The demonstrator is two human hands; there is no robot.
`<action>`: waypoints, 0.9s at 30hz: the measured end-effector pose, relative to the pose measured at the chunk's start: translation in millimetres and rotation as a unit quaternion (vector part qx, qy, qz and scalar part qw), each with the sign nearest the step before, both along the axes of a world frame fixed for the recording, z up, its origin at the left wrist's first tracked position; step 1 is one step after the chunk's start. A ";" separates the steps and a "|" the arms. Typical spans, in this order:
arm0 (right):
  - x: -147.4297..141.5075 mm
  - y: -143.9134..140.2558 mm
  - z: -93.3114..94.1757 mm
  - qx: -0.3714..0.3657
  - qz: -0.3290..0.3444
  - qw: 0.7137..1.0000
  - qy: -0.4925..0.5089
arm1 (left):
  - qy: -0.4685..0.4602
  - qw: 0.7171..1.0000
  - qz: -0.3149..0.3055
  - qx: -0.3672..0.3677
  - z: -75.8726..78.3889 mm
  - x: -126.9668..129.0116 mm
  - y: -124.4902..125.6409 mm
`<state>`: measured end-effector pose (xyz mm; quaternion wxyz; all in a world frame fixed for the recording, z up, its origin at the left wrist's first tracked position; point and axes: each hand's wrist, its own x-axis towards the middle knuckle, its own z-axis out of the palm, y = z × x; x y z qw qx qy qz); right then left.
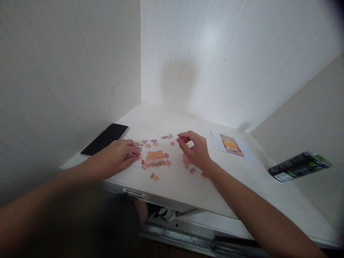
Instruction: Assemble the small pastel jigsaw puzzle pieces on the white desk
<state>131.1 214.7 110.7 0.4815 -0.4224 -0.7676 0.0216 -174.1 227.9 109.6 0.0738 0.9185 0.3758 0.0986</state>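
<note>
Head camera looks down at a white table (174, 186) set in a corner, where a jigsaw puzzle is under way. A joined patch of orange and pink pieces (155, 158) lies between the two hands, with loose pieces (150, 142) scattered behind it and more at the right (191, 170). The left hand (118, 156) lies low on the table, its fingertips resting against the left edge of the patch, fingers close together; whether it pinches a piece I cannot tell. The right hand (195, 147) hovers just above the scattered pieces, thumb and forefinger drawn together as if on a small piece, though the piece itself is too small to make out. A dark phone (105, 139) lies at the left edge, a picture card (231, 145) at the right, and a dark box (298, 166) further right. The pieces look thin, light and stiff, likely to slide on the smooth top; each is best pinched by its edges, and the joined patch would probably come apart if lifted.
</note>
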 end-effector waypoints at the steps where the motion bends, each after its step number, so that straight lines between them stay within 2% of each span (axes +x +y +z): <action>1: -0.1 0.0 0.0 -0.001 0.001 1.000 0.000 | 0.000 1.000 0.005 0.002 -1.0 -0.5 0.6; 9: 0.6 0.7 -1.5 0.005 0.008 1.000 0.002 | -0.007 1.000 0.010 0.002 -8.3 -4.4 6.8; 20: 0.6 -0.1 -0.2 -0.009 -0.001 1.000 -0.002 | -0.025 0.999 0.018 -0.013 -3.1 0.4 1.8; 27: 0.1 0.0 -0.5 -0.001 0.005 1.000 0.002 | -0.001 1.000 0.029 -0.001 -3.5 -3.9 3.6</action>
